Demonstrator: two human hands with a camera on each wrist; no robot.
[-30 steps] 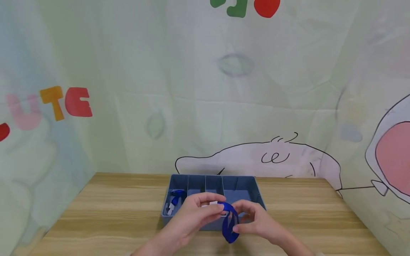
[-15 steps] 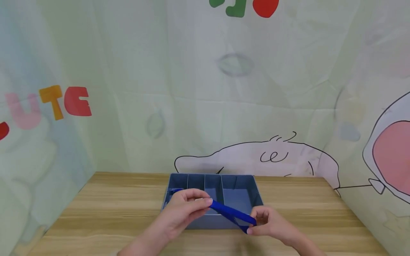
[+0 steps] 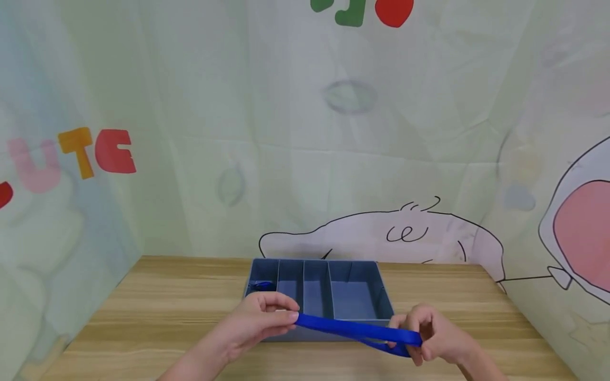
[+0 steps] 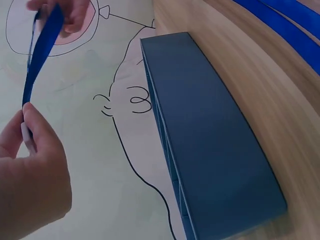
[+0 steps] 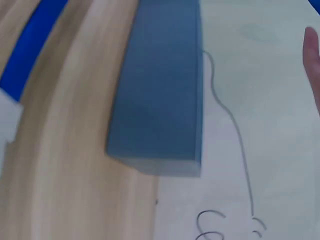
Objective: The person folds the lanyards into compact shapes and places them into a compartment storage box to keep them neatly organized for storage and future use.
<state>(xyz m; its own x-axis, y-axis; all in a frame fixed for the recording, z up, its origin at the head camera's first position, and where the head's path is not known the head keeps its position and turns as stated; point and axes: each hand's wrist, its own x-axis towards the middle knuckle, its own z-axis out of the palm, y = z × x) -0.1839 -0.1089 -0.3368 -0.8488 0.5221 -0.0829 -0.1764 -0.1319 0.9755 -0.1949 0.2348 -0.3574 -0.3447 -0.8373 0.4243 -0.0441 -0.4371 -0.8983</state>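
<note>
A blue lanyard stretches between both hands, above the front of a grey-blue divided box. My left hand pinches one end between thumb and fingers; a white clip shows in its grip in the left wrist view. At the other end, my right hand holds the looped strap with curled fingers. Only part of the right hand enters the right wrist view, at the edge. Another blue lanyard lies in the box's left compartment, partly hidden by the left hand.
The box stands on a wood-grain table near the back curtain, which has printed cartoon drawings. More blue strap lies on the table before the box. A white piece adjoins blue strap in the right wrist view.
The hands have moved apart, left hand leftward and right hand rightward. The lanyard, a hanging loop a second ago, is now drawn out nearly straight and sits lower.
</note>
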